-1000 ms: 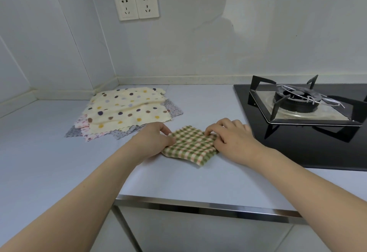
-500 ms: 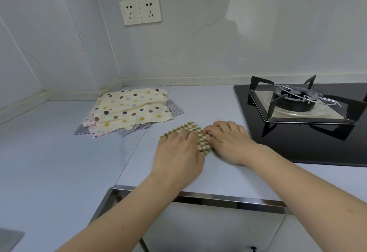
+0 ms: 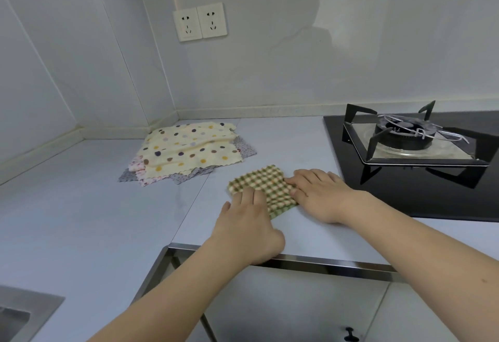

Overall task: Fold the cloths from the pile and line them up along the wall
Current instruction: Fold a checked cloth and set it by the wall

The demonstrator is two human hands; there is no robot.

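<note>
Head view shows me one green checked cloth folded small on the worktop, between the pile and the hob. My left hand lies flat with straight fingers pressing its near edge; my right hand presses its right side, fingers flat too. Nothing is lined up along the wall yet. I judge this first cloth nearly folded, with the spotted one and those under it still to do.
</note>
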